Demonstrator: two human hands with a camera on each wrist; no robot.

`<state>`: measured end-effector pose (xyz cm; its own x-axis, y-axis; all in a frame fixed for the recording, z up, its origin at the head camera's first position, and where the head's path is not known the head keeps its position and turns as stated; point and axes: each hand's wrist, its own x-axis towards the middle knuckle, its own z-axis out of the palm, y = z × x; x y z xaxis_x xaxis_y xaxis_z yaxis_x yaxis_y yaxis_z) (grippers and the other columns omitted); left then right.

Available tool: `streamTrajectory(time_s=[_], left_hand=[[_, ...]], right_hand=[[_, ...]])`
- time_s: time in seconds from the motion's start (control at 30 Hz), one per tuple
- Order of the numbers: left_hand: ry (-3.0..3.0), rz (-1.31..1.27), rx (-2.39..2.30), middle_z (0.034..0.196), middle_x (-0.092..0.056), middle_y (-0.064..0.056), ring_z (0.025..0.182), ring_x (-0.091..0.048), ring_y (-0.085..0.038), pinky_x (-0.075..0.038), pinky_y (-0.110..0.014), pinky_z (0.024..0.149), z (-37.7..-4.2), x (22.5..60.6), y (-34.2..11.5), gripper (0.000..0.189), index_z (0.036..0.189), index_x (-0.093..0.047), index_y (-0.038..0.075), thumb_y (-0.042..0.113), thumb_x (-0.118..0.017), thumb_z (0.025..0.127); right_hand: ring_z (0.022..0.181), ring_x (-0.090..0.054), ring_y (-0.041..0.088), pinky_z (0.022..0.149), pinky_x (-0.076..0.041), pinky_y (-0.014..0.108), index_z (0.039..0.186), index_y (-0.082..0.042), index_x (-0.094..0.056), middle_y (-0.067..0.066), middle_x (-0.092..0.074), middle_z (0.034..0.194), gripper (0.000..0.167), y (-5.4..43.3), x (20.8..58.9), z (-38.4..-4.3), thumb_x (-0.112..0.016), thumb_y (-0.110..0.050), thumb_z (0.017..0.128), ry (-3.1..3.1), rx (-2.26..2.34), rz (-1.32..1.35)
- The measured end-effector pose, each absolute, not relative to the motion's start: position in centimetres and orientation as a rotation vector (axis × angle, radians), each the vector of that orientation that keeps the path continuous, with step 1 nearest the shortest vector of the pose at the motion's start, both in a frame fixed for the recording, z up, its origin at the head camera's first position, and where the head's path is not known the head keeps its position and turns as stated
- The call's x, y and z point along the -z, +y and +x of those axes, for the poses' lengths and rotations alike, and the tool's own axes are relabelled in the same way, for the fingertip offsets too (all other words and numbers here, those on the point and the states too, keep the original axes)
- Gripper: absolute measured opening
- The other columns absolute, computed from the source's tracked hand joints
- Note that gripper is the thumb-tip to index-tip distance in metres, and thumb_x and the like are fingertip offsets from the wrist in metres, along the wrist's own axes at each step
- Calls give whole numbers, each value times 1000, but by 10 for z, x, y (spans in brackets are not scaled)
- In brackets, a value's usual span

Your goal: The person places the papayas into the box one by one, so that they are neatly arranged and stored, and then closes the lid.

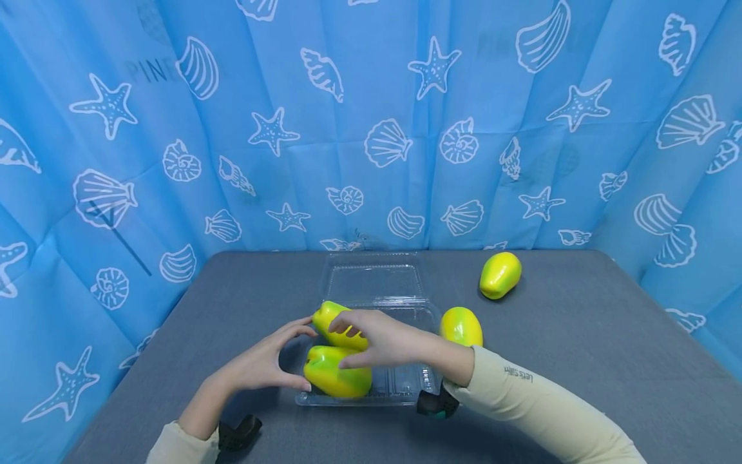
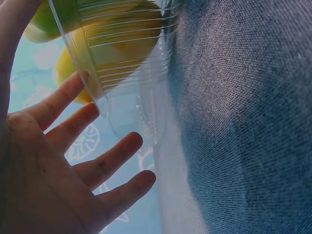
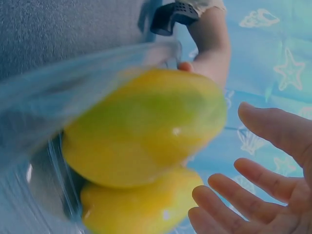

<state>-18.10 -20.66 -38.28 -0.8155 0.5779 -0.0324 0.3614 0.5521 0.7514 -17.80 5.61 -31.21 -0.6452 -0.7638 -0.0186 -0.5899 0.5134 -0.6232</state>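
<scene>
Two yellow-green mango-like fruits lie in the left part of a clear plastic clamshell box: a near fruit and a far fruit behind it. My left hand curves around the box's left side, fingers spread and holding nothing. In the left wrist view two fingertips of that hand are at the box's rim; whether they press it I cannot tell. Over the two fruits hovers my right hand, fingers loosely bent. The right wrist view shows a gap between this hand and the fruits.
The box's lid is folded back on the grey tabletop. Right of the box sits another such fruit, partly behind my right forearm. Farther back right lies one more fruit. A blue shell-print curtain hangs behind the table.
</scene>
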Motion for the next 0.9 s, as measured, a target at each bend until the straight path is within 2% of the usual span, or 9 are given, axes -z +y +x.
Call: streamTrajectory(time_s=[0.27, 0.37, 0.5, 0.9], left_hand=[[2510, 771, -1125, 155, -21, -11, 137, -29, -40, -26, -70, 102, -181, 382, -206, 67, 131, -45, 17, 35, -77, 74], [2505, 777, -1130, 155, -21, -11, 137, -29, -40, -26, -69, 102, -181, 383, -207, 67, 131, -45, 17, 34, -77, 74], [2499, 795, -1139, 155, -21, -12, 137, -29, -40, -27, -69, 102, -181, 383, -207, 67, 131, -45, 15, 33, -77, 74], [2496, 799, -1142, 155, -21, -12, 138, -27, -40, -26, -70, 102, -182, 384, -208, 67, 131, -45, 14, 33, -77, 74]], right_hand=[[114, -58, 26, 96, -50, 40, 122, -5, -54, 11, -60, 124, 44, 82, 307, -184, -68, -24, 85, 2476, 967, -1169], [116, -58, 27, 97, -49, 38, 121, -4, -55, 12, -60, 124, 42, 95, 306, -185, -67, -24, 86, 2464, 1021, -1179], [115, -59, 25, 96, -50, 36, 120, -6, -56, 10, -62, 122, 39, 113, 306, -186, -66, -24, 86, 2479, 1070, -1187], [109, -60, 25, 94, -50, 43, 117, -9, -59, 6, -64, 116, 35, 164, 314, -187, -65, -26, 87, 2656, 1111, -1067]])
